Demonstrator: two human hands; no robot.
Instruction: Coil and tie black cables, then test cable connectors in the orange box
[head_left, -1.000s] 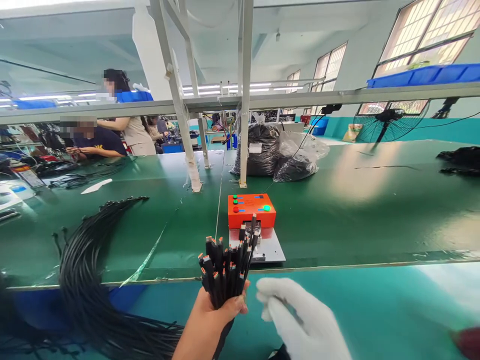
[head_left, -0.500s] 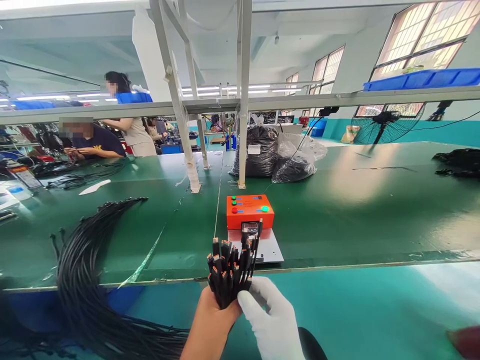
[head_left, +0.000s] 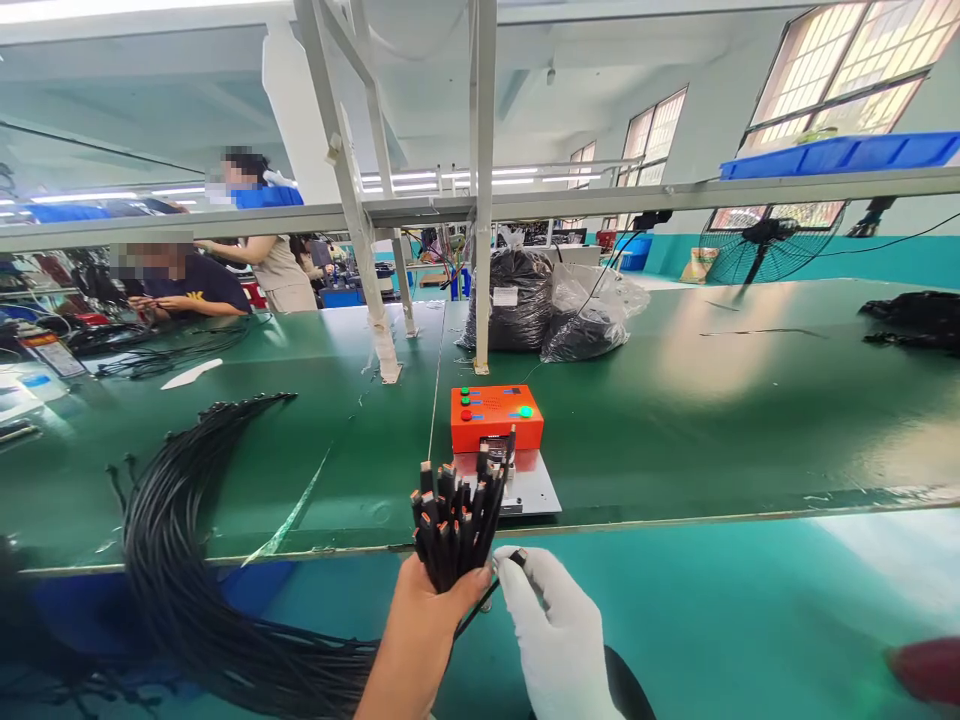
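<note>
My bare left hand (head_left: 421,625) grips a bundle of black cables (head_left: 456,520) upright, their orange-tipped connector ends fanned out above my fist. My right hand (head_left: 553,630), in a white glove, pinches one single black cable end (head_left: 516,557) just to the right of the bundle, its wire running down and left toward my left hand. Straight ahead on the green table (head_left: 712,400) stands an orange test box (head_left: 495,417) with coloured buttons, on a grey base plate (head_left: 534,487).
A thick sheaf of black cables (head_left: 176,500) arcs over the table's left front edge. Bagged black cables (head_left: 547,305) stand behind a white rack post (head_left: 484,180). Two people work at the far left. A fan (head_left: 765,245) and blue bin (head_left: 832,152) are at right.
My gloved right hand came in to the bundle from the right, then drew one cable end out to the bundle's right side. The bundle dipped slightly and rose again.
</note>
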